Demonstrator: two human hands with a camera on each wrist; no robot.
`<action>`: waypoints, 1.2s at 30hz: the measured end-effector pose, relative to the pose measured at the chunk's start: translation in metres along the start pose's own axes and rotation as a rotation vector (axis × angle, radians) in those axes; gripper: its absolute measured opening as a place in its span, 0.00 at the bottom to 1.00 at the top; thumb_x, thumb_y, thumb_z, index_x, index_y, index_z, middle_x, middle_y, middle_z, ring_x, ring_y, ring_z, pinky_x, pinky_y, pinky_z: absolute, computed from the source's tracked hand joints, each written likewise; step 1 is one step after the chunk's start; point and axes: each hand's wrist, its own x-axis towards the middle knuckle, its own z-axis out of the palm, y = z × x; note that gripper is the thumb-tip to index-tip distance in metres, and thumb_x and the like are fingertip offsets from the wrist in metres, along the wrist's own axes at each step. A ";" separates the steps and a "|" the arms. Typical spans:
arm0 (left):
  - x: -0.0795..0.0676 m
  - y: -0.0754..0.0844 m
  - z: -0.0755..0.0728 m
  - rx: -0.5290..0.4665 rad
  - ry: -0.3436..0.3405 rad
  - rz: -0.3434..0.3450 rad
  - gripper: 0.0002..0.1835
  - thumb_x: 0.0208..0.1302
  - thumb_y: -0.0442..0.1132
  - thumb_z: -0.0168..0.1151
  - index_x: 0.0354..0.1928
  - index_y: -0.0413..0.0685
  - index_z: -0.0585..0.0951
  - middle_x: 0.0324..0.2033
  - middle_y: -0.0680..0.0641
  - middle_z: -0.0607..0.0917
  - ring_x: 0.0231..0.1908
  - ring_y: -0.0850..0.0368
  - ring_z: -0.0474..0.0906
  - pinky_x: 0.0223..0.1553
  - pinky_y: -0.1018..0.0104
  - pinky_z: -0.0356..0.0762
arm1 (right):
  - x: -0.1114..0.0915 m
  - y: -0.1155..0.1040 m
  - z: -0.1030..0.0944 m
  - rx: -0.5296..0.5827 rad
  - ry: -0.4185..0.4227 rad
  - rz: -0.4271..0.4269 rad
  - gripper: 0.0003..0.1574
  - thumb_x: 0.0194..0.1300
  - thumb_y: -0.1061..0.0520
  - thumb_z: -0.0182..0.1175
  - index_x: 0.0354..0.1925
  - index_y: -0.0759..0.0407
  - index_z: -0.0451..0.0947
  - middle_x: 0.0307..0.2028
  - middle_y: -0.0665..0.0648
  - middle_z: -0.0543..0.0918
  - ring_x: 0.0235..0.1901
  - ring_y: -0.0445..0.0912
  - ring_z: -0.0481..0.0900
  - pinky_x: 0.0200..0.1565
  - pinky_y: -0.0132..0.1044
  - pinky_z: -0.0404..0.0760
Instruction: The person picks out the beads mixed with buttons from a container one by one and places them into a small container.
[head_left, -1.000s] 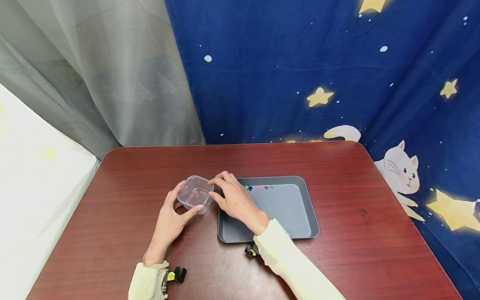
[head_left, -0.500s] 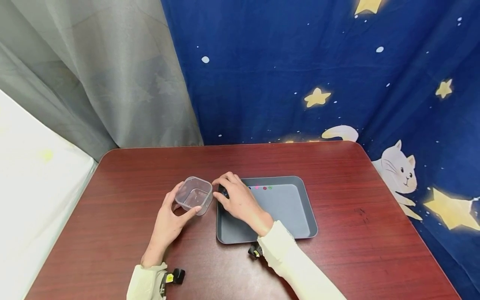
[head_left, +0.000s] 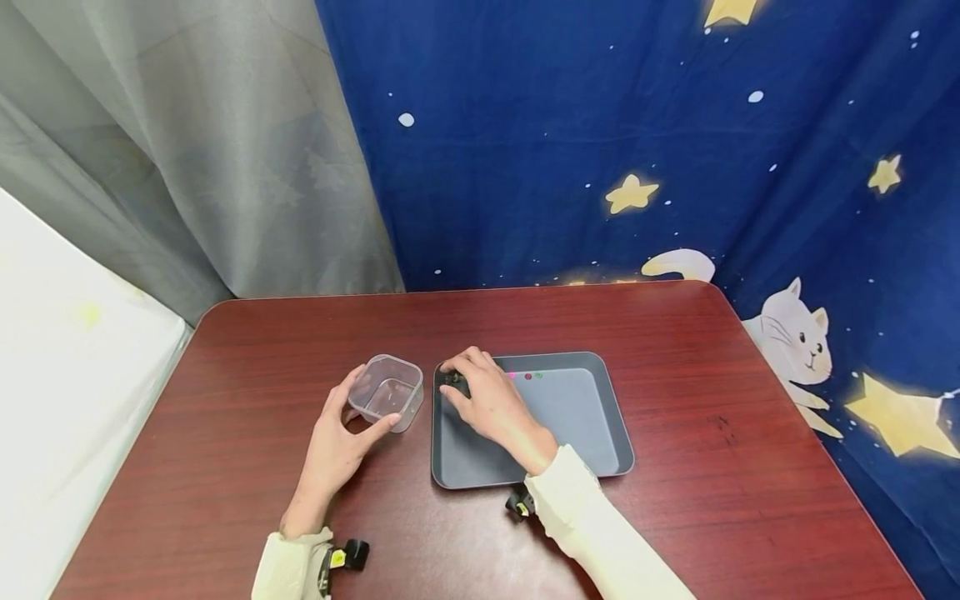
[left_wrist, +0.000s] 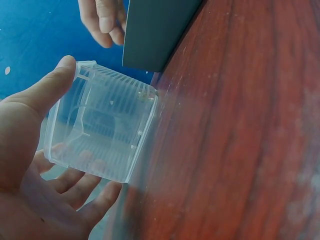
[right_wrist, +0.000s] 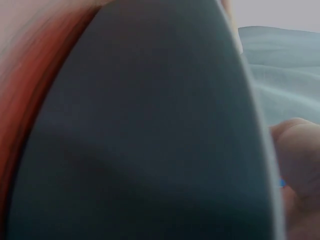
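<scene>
My left hand [head_left: 337, 446] grips a clear plastic tub [head_left: 386, 393] with thumb on the near side and fingers around the other. Ribbed walls and a few tiny specks show on the tub [left_wrist: 107, 120] in the left wrist view. My right hand [head_left: 495, 404] reaches over the grey tray [head_left: 577, 417] at its back left corner, thumb and fingertips apart. Small dark pieces [head_left: 455, 379] show between them. Farther along the tray's back side lie tiny pink, red and green pieces [head_left: 528, 377]. In the right wrist view a bit of blue [right_wrist: 282, 183] shows beside the thumb [right_wrist: 300, 155].
Both things are on a reddish-brown wooden table [head_left: 720, 417]. The tray's raised rim stands just right of the tub. Behind the table hang a grey curtain [head_left: 300, 167] and a blue star-patterned curtain [head_left: 525, 167].
My right hand has moved right from the tub's rim to the tray's back left corner. The left hand keeps its grip on the tub, almost unmoved.
</scene>
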 end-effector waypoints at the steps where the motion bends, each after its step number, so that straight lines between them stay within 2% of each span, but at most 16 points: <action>1: 0.000 0.000 0.000 0.000 0.000 -0.002 0.49 0.61 0.47 0.79 0.80 0.65 0.62 0.67 0.44 0.72 0.62 0.46 0.81 0.55 0.83 0.76 | 0.000 0.001 0.000 0.002 0.001 0.008 0.17 0.75 0.48 0.64 0.58 0.49 0.82 0.55 0.51 0.82 0.56 0.47 0.78 0.57 0.46 0.81; 7: -0.001 -0.002 -0.001 0.002 0.004 -0.016 0.49 0.60 0.47 0.79 0.80 0.67 0.62 0.67 0.45 0.72 0.62 0.46 0.81 0.55 0.82 0.77 | -0.003 0.007 -0.003 0.010 0.008 0.059 0.17 0.74 0.49 0.64 0.58 0.51 0.83 0.52 0.55 0.82 0.52 0.49 0.80 0.53 0.47 0.82; 13: -0.001 -0.002 0.000 -0.005 0.001 -0.013 0.49 0.60 0.46 0.79 0.80 0.65 0.62 0.68 0.44 0.72 0.62 0.46 0.81 0.55 0.83 0.76 | -0.006 0.014 -0.005 -0.003 0.026 0.120 0.15 0.74 0.48 0.65 0.55 0.49 0.84 0.47 0.51 0.84 0.44 0.44 0.81 0.43 0.41 0.80; 19: 0.000 -0.002 0.000 -0.008 0.005 -0.011 0.49 0.60 0.46 0.79 0.80 0.64 0.63 0.68 0.44 0.72 0.61 0.46 0.81 0.55 0.83 0.76 | -0.008 0.019 -0.004 -0.003 0.039 0.152 0.13 0.73 0.47 0.66 0.52 0.49 0.85 0.42 0.48 0.84 0.37 0.42 0.81 0.38 0.39 0.78; 36: -0.001 0.000 0.000 0.002 0.000 -0.001 0.50 0.60 0.44 0.79 0.80 0.63 0.62 0.69 0.44 0.71 0.61 0.48 0.81 0.56 0.82 0.76 | -0.010 0.025 -0.007 -0.067 0.078 0.165 0.09 0.72 0.51 0.68 0.48 0.50 0.86 0.41 0.47 0.85 0.40 0.43 0.86 0.39 0.42 0.83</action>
